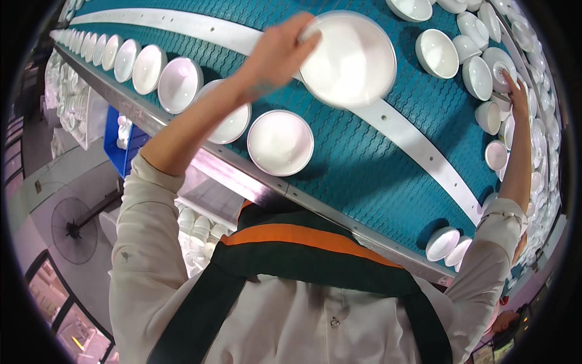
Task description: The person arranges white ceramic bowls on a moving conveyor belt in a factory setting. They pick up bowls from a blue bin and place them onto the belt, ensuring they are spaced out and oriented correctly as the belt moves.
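Note:
A large white bowl [348, 61], slightly blurred, is tilted above the teal conveyor belt [354, 182]; my left hand [284, 48] pinches it by its rim. Below it on the belt stands another white bowl [280, 143], at the front end of a long row of white bowls [179, 85] along the near edge. Far to the right, my right hand [517, 93] reaches into a crowd of white crockery, its fingertips on the middle of a round white piece [499, 63]. Whether it grips that piece cannot be told.
A metal rail [318, 207] borders the belt close to my apron. A white curved strip [409, 132] crosses the belt. More bowls [442, 243] sit near my right forearm. A blue crate [113, 141] and a fan [74, 230] are at left. Part of another person [504, 323] shows at lower right.

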### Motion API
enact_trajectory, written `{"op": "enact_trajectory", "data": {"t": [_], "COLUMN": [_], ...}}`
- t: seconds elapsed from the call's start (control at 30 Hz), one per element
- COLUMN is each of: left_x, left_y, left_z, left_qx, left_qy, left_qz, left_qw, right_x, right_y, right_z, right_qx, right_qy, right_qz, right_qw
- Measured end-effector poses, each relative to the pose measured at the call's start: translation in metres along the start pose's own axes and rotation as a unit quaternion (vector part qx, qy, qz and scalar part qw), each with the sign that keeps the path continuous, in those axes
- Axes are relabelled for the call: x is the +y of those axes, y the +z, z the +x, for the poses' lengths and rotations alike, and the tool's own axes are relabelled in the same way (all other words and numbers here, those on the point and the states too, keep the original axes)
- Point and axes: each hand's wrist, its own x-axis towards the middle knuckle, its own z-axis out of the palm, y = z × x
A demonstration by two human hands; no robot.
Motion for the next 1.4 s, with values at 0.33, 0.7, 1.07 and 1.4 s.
{"op": "enact_trajectory", "data": {"t": [0.33,0.7,1.07,1.4], "left_x": [0.03,0.112,0.11,0.108], "left_y": [0.092,0.115,0.17,0.158], "left_z": [-0.1,-0.1,-0.123,-0.135], "left_qx": [-0.22,-0.153,-0.216,-0.185], "left_qy": [0.153,0.054,0.11,0.129], "left_qz": [0.322,0.121,0.315,0.332], "left_qw": [0.908,0.979,0.918,0.916], "right_x": [-0.068,-0.027,-0.068,-0.027], "right_y": [0.018,0.139,0.127,0.099], "right_z": [-0.072,-0.427,-0.332,-0.325], "right_qx": [0.199,-0.029,0.13,-0.195], "right_qy": [-0.343,-0.503,-0.346,-0.128], "right_qz": [-0.239,-0.177,-0.116,0.111], "right_qw": [0.886,0.845,0.922,0.966]}}
